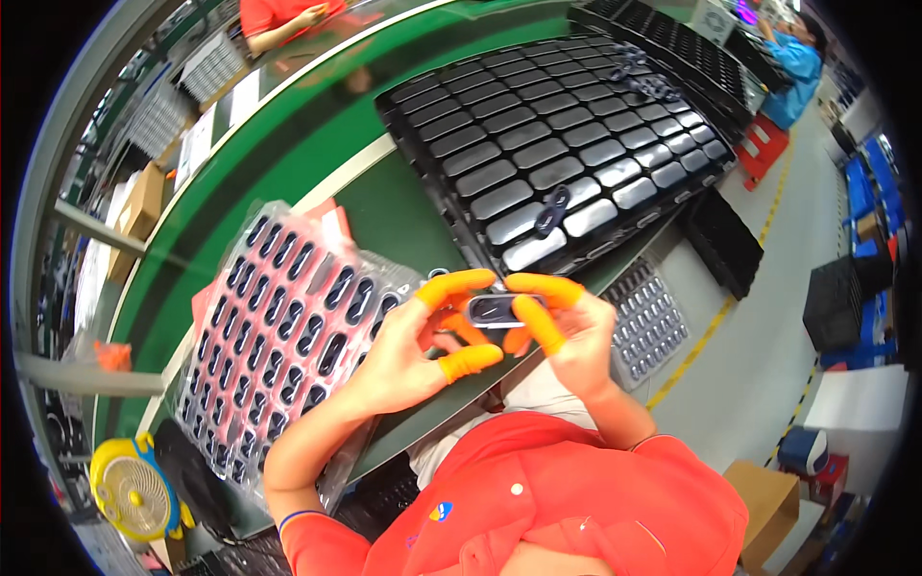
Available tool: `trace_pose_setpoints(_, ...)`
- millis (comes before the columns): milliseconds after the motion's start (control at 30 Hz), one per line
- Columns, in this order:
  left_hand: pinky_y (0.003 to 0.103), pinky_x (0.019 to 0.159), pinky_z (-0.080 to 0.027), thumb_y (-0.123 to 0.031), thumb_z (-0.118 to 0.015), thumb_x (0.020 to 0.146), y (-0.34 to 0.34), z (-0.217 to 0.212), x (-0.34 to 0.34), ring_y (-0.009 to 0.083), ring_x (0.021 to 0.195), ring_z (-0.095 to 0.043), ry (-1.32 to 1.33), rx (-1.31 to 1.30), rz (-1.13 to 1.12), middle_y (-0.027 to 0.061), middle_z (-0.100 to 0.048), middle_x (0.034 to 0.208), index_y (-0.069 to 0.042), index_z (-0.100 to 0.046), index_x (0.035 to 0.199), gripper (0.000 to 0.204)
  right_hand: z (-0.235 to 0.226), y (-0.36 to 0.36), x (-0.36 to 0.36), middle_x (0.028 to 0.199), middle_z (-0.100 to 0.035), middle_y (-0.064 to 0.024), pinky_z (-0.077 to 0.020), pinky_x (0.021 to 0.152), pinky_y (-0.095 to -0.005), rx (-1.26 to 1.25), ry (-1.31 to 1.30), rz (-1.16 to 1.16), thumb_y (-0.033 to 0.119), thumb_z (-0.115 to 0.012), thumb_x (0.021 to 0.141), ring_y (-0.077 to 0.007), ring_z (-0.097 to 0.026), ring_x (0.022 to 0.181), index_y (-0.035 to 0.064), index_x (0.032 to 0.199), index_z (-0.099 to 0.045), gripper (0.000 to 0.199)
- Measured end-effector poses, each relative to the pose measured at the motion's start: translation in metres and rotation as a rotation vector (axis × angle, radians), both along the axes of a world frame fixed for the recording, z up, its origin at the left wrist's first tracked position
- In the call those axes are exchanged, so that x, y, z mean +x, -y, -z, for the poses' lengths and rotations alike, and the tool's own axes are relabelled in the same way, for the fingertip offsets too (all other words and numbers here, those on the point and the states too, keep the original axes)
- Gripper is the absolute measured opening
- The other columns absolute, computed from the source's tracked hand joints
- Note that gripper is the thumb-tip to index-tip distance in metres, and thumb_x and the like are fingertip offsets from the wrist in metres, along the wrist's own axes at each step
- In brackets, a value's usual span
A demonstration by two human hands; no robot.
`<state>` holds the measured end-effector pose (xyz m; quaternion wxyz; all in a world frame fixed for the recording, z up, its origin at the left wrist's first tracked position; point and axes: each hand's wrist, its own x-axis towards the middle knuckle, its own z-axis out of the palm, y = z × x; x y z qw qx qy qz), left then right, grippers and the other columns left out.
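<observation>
Orange finger cots cover the fingertips of both my hands. My right hand grips a small oval dark part with a pale rim, its thumb pressed on the right end. Around the left end curl the fingers of my left hand; its thumb stands apart below, and some fingertips are hidden behind the part. Left of my hands lies a clear plastic blister tray with rows of similar dark oval parts. Beyond my hands is a large black tray of glossy rounded compartments, with a loose dark part on top.
A green work surface runs under the trays. More small dark parts lie on the black tray's far side. A yellow fan stands at lower left. Another clear tray is at right. Co-workers in red and blue are farther off.
</observation>
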<state>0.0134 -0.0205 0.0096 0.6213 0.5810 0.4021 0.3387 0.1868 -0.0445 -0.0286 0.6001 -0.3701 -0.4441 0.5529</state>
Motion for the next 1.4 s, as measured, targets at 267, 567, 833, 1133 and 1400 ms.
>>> trace_pose_setpoints(267,0.027,0.066,-0.054,-0.003,-0.067,0.078,0.003,0.007,-0.008,0.0159,0.076,-0.064,-0.055,0.212,0.066,0.0083,-0.061,0.092,0.002,-0.052,0.114,0.039,-0.004,0.008,-0.001,0.073,-0.062,-0.0111,-0.0459,0.047,-0.0227,0.056,0.048,0.008,0.0,-0.057,0.085,-0.0136,-0.058,0.052,-0.0077,0.1,-0.059,0.017)
trace_pose_setpoints(567,0.028,0.067,-0.05,-0.004,-0.072,0.071,-0.001,0.004,-0.011,0.0187,0.08,-0.062,-0.299,0.687,0.07,0.0099,-0.057,0.097,-0.002,-0.056,0.111,0.043,0.0,0.01,-0.007,0.074,-0.062,-0.0061,-0.0472,0.053,-0.0208,0.087,0.147,0.039,-0.002,-0.059,0.083,-0.0113,-0.061,0.061,-0.0052,0.1,-0.061,0.018)
trace_pose_setpoints(833,0.031,0.072,-0.047,-0.003,-0.074,0.065,0.03,-0.022,-0.059,0.0207,0.088,-0.056,-0.642,0.854,-0.112,0.0104,-0.052,0.101,-0.005,-0.061,0.105,0.043,0.007,-0.049,0.028,0.097,-0.061,-0.0056,-0.0451,0.064,-0.022,0.418,0.934,0.655,0.005,-0.063,0.082,-0.0111,-0.056,0.075,0.0033,0.111,-0.06,0.029)
trace_pose_setpoints(1133,0.024,0.066,-0.044,0.001,-0.073,0.061,0.183,-0.015,-0.219,0.0129,0.076,-0.051,-0.98,0.385,-1.061,0.0035,-0.055,0.093,-0.01,-0.067,0.1,0.041,0.013,-0.091,0.074,0.091,-0.057,-0.002,-0.0389,0.076,-0.0245,0.484,1.194,0.31,0.008,-0.064,0.081,-0.0115,-0.05,0.08,0.0066,0.114,-0.058,0.034)
trace_pose_setpoints(1400,0.026,0.065,-0.044,0.001,-0.073,0.061,0.248,0.016,-0.245,0.0162,0.079,-0.05,-1.058,0.153,-1.178,0.0043,-0.057,0.091,-0.011,-0.068,0.098,0.04,0.017,-0.09,0.063,0.087,-0.056,-0.0016,-0.0392,0.068,-0.0196,0.358,0.772,0.365,0.003,-0.061,0.083,-0.009,-0.048,0.072,0.0027,0.112,-0.059,0.028)
